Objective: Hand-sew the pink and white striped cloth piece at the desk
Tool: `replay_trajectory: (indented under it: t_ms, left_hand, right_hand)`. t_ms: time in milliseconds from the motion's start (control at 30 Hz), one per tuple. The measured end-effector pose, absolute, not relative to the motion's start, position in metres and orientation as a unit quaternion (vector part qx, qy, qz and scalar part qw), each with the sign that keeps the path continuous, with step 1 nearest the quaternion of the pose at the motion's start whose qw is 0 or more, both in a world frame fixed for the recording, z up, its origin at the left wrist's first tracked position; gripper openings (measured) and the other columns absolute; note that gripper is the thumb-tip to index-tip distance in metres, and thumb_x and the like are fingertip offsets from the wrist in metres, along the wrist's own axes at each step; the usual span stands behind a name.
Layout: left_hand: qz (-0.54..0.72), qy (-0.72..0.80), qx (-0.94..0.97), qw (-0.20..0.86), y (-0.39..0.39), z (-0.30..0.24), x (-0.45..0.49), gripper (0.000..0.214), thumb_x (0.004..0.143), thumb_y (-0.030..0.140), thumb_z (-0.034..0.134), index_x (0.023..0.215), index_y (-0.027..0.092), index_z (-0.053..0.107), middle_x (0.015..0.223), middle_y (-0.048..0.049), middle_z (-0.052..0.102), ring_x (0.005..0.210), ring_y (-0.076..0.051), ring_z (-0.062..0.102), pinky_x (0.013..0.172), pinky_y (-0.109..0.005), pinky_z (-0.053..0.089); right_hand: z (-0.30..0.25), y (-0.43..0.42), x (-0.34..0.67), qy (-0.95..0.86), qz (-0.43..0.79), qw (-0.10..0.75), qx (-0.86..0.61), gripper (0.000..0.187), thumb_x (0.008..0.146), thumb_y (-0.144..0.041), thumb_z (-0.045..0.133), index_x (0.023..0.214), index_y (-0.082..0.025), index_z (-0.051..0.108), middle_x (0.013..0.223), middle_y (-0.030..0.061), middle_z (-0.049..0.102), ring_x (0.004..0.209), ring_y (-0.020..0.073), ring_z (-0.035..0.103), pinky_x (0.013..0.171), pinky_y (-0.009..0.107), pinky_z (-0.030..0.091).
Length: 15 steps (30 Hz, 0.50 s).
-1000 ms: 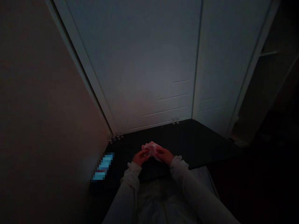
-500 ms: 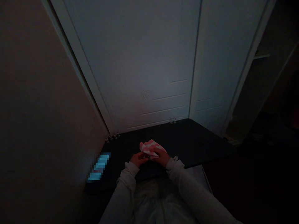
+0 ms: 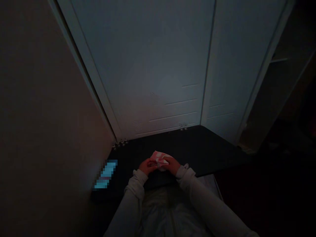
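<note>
Very little light reaches me over the feed, and most surfaces come through grey or black. On my left stands a plain, brownish wall [image 3: 49, 131]. Ahead, a broad pale panel [image 3: 148, 49] carries 2 small hatched patches and 4 slanting grooves; right of a dark seam, a narrower panel [image 3: 229, 65] has 2 fainter grooves. A black tabletop [image 3: 197, 148] meets their foot. Near the wall I get 1 pixelated bluish glow [image 3: 106, 174]. Far right, I make out a shelf edge [image 3: 280, 60]; the lower right corner is too dark to read.

Small objects [image 3: 119, 144], perhaps glass, stand on a dark table [image 3: 202, 149] beside pale panels [image 3: 148, 59].
</note>
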State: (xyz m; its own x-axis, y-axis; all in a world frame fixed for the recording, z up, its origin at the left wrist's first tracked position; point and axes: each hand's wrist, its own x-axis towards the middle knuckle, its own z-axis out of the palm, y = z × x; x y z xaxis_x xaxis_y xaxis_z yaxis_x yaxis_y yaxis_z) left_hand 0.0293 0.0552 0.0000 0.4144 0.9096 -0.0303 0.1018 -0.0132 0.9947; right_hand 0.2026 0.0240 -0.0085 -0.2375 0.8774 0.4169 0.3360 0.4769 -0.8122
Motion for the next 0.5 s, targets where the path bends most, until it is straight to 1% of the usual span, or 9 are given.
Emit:
replay_trajectory:
  t_ms: [167,267,367,433,500]
  left_hand:
    - [0.372,0.399,0.627,0.556,0.055,0.002,0.029,0.041,0.041,0.028,0.072,0.075,0.013,0.055,0.072,-0.0038,0.062,0.066,-0.015,0.057,0.054,-0.025,0.043]
    - [0.379,0.398,0.625,0.555,0.054,0.003,0.029,0.040,0.045,0.033,0.069,0.077,0.013,0.055,0.074,-0.0047,0.062,0.057,-0.012,0.055,0.048,-0.024,0.041]
    - [0.378,0.403,0.616,0.562,0.054,0.003,0.029,0.042,0.053,0.042,0.063,0.081,0.012,0.054,0.059,-0.0010,0.059,0.045,-0.009,0.050,0.042,-0.022,0.039]
    - [0.371,0.413,0.610,0.565,0.054,0.003,0.030,0.045,0.055,0.047,0.059,0.082,0.011,0.053,0.049,0.0016,0.054,0.039,-0.009,0.048,0.038,-0.021,0.037]
    - [0.358,0.417,0.610,0.571,0.054,0.003,0.030,0.047,0.055,0.050,0.057,0.081,0.011,0.053,0.048,0.0018,0.053,0.037,-0.008,0.046,0.036,-0.021,0.035]
  right_hand:
    - [-0.001,0.018,0.200,-0.721,0.289,0.469,-0.420,0.029,0.068,-0.031,0.055,0.092,-0.017,0.059,0.095,0.0051,0.059,0.089,0.0192,0.052,0.081,0.033,0.038]
    - [0.000,0.016,0.200,-0.711,0.304,0.485,-0.409,0.029,0.068,-0.031,0.054,0.094,-0.017,0.057,0.098,0.0047,0.058,0.090,0.0186,0.051,0.081,0.033,0.038]
    - [-0.004,0.016,0.200,-0.693,0.326,0.498,-0.406,0.025,0.069,-0.029,0.053,0.091,-0.017,0.057,0.096,0.0039,0.058,0.087,0.0180,0.052,0.079,0.032,0.039]
    - [-0.008,0.018,0.200,-0.683,0.341,0.507,-0.400,0.024,0.068,-0.027,0.053,0.091,-0.018,0.056,0.096,0.0033,0.058,0.087,0.0175,0.053,0.079,0.031,0.040]
    - [-0.012,0.020,0.201,-0.676,0.349,0.512,-0.398,0.025,0.069,-0.027,0.053,0.091,-0.018,0.055,0.097,0.0032,0.057,0.086,0.0172,0.053,0.078,0.031,0.040]
